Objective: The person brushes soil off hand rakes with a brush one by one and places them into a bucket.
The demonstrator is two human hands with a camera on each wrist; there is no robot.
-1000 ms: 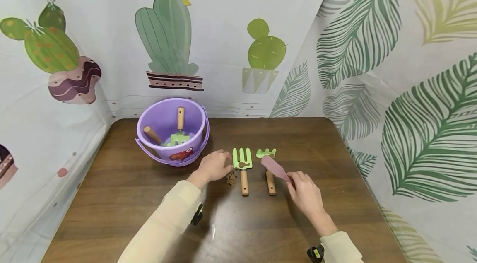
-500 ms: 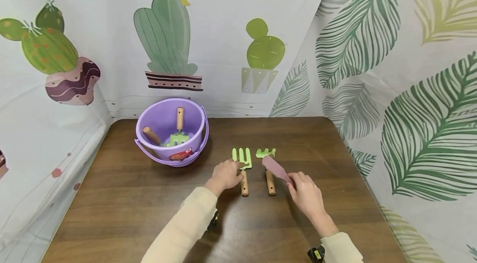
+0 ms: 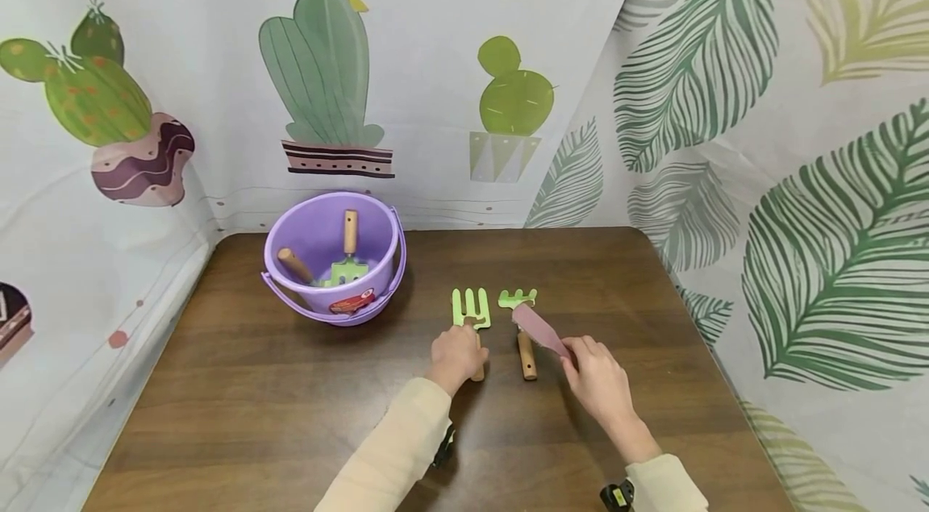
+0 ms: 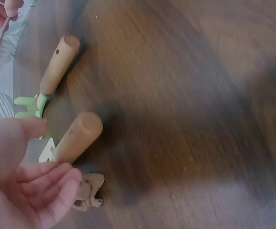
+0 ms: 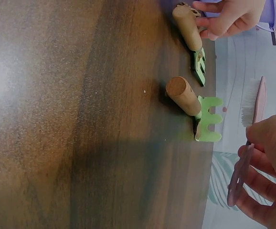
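My right hand [image 3: 597, 375] grips a pink brush [image 3: 537, 328]; its white bristles [image 5: 249, 102] show in the right wrist view. My left hand [image 3: 457, 352] is at the wooden handle [image 4: 80, 136] of a green toy fork [image 3: 472, 304], thumb and fingers spread apart beside it. Whether it touches the handle I cannot tell. A small crumpled brown piece [image 4: 92, 188] lies by the left fingertips, partly hidden. Some brown matter [image 3: 475, 321] sits on the fork's base. Right of the fork lies a green toy rake [image 3: 517, 298] with a wooden handle, partly covered by the brush in the head view.
A purple bucket [image 3: 337, 298] stands at the table's back left, holding green tools with wooden handles [image 3: 351, 232]. Behind the brown wooden table [image 3: 290, 415] hangs a cloth printed with cacti and leaves [image 3: 428, 93].
My left hand has moved right from beside the brown piece to the fork's handle, covering part of it. The right hand and brush have hardly moved.
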